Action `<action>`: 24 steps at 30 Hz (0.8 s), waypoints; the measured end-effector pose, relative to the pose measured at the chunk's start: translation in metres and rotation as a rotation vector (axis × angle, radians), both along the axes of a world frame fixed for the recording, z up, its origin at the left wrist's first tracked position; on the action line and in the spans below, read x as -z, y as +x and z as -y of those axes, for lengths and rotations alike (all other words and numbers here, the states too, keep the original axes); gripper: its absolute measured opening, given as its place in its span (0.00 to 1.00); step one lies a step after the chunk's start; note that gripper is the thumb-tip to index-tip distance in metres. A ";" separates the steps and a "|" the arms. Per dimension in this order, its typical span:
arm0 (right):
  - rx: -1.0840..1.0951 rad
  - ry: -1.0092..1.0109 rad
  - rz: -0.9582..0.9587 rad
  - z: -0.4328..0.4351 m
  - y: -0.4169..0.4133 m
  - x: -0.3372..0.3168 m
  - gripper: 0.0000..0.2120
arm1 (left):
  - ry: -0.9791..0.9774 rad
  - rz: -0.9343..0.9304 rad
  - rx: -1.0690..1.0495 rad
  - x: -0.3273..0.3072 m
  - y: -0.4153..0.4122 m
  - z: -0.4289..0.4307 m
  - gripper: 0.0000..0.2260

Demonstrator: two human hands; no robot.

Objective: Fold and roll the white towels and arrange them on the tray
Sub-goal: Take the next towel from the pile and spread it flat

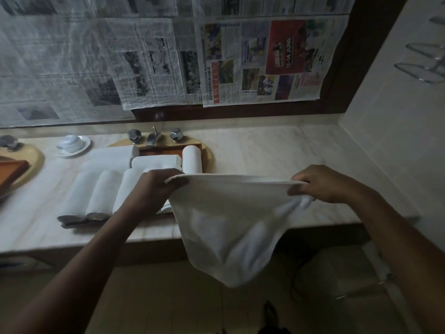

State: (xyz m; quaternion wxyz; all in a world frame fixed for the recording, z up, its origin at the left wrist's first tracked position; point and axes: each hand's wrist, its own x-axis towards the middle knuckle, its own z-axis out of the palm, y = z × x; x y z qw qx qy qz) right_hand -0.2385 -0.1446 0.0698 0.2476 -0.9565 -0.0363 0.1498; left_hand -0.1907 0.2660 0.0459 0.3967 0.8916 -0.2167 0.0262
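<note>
Got my left hand (154, 186) and right hand (320, 184) pinching the top corners of the white towel (228, 225), fingers (177, 182) clamped on the hem so it hangs flat between them for folding (gravity helps), rolled towels (192, 159) on the tray (166, 149) just beyond my left fingers.

Counter (277, 150), contents:
- Back edge, centre: tap (153, 138); cup and saucer (72, 144) to its left.
- Before the tap: tray (168, 148), carrying one crosswise roll (155, 162) and one lengthwise roll (192, 159) at its right end.
- Front left of the tray: three rolls (102, 192) side by side.
- Left edge: second tray (12, 172).
- Over the front edge: hanging towel (228, 225), held between left hand (156, 189) and right hand (322, 184).
- Wall behind: newspaper sheets (260, 61).
</note>
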 end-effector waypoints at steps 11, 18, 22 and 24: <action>0.214 0.321 0.182 0.021 -0.022 0.023 0.05 | -0.025 -0.077 -0.062 0.027 -0.001 -0.013 0.06; 0.251 0.391 0.311 0.016 -0.022 0.030 0.03 | -0.045 -0.055 -0.126 0.029 0.001 0.001 0.07; 0.309 0.308 0.361 0.038 -0.025 0.045 0.11 | -0.008 -0.127 -0.090 0.035 -0.004 0.009 0.03; 0.340 0.261 0.334 0.054 -0.030 0.062 0.16 | 0.049 -0.146 -0.040 0.047 -0.010 0.019 0.04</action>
